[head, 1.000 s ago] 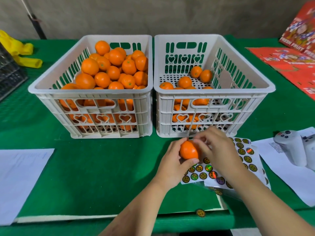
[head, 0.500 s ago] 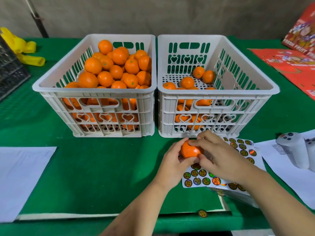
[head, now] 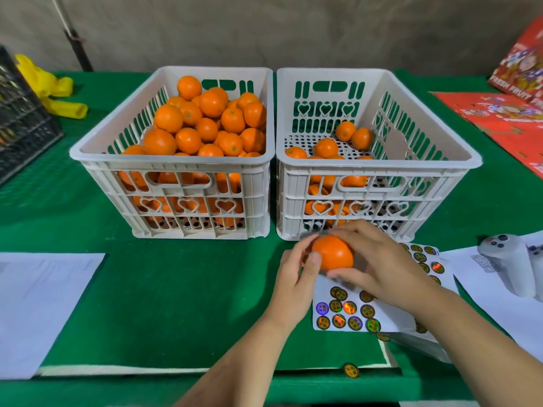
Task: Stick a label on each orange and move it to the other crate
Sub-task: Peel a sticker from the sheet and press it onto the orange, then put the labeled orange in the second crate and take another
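Left crate [head: 176,160]: white slotted plastic, heaped with oranges up to its rim. It stands touching the right crate [head: 379,168], same make, which holds only a thin layer of oranges on its perforated floor.

Left hand [head: 296,274]: grip curled on the left side of the held orange [head: 333,251], thumb laid on its front. The orange is bright, smooth and round; no label can be made out on the visible face, though much of the fruit is covered. It is held above the green surface [head: 176,304], just in front of the right crate and over the near edge of the sticker sheet [head: 349,314].

Right hand [head: 379,265]: grip wrapped over the top and right of the same orange, thumb beneath.

Against the frame one second earlier, the right hand has changed from fingertips pinching at the orange's top to a full clasp round it; the orange sits in much the same place.
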